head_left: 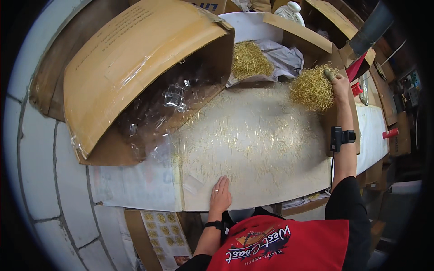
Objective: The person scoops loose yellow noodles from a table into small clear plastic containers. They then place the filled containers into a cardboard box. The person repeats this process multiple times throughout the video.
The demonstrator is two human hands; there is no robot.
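My right hand (338,85) is raised at the right side of the work board, gripping the edge of a big tangled clump of thin gold-coloured metal pins (311,89). A greyish cover shows on one of its fingertips. Flat on the near edge of the pale board (271,180) lies my left hand (220,194), fingers stretched out, a ring on one of them. Many loose gold pins (235,140) are strewn over the board. Left of my left hand rests a small clear plastic piece (193,184). Behind, a heap of gold pins (252,60) sits on white sheeting (282,58).
A large cardboard box (144,58) on its side at the left holds clear plastic cases (174,95). An open carton (337,63) stands against the board's right edge. Farther right are red rolls (390,133). A sheet with small gold piles (165,230) sits below the table edge.
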